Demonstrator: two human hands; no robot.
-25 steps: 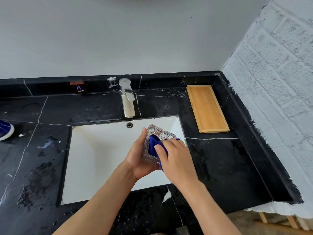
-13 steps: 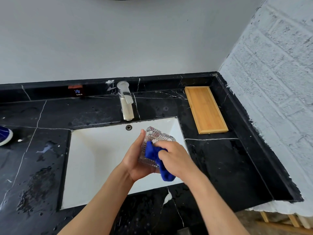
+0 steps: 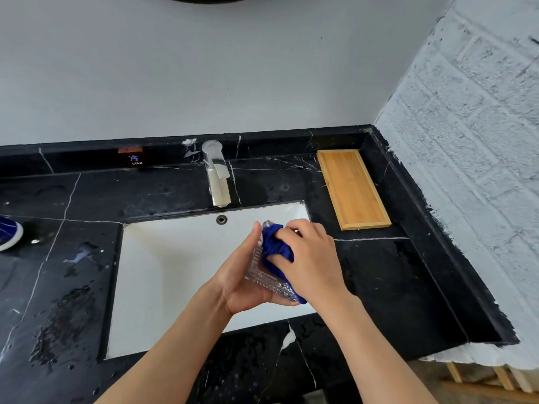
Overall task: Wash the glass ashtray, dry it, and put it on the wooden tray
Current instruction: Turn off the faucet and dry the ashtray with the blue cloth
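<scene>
Over the right part of the white sink (image 3: 163,275), my left hand (image 3: 242,278) grips the cut-glass ashtray (image 3: 262,275) from behind and below, tilted on edge. My right hand (image 3: 309,263) holds a bunched blue cloth (image 3: 275,246) and presses it into the ashtray's hollow, hiding much of the glass. The wooden tray (image 3: 353,189) lies on the black counter to the right of the sink, near the back corner, with nothing on it.
A chrome faucet (image 3: 217,173) stands behind the sink, no water running. The black marble counter (image 3: 58,258) is wet on the left. A blue and white object (image 3: 8,233) sits at the left edge. A white brick wall (image 3: 466,170) borders the right.
My right hand has moved the blue cloth up toward the ashtray's top edge. The ashtray is tilted more steeply in my left hand.
</scene>
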